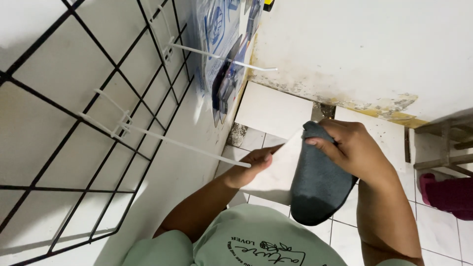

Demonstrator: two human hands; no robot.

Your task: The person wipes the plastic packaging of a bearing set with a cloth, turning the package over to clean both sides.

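Observation:
My right hand point(354, 147) grips the top of a dark grey sock point(318, 183) that hangs down over a white card point(277, 173). My left hand point(250, 166) holds the left edge of that white card, fingers pinched on it. The tip of a long white display hook point(187, 147) ends just beside my left hand. The sock covers the card's right side. Both hands are in front of my chest, above the tiled floor.
A black wire grid panel point(74, 123) hangs on the white wall at left with white hooks point(221, 58) sticking out. Packaged goods in clear blue wrappers point(224, 59) hang further along. White floor tiles point(443, 231), a stained wall base and a maroon item point(451, 194) lie at right.

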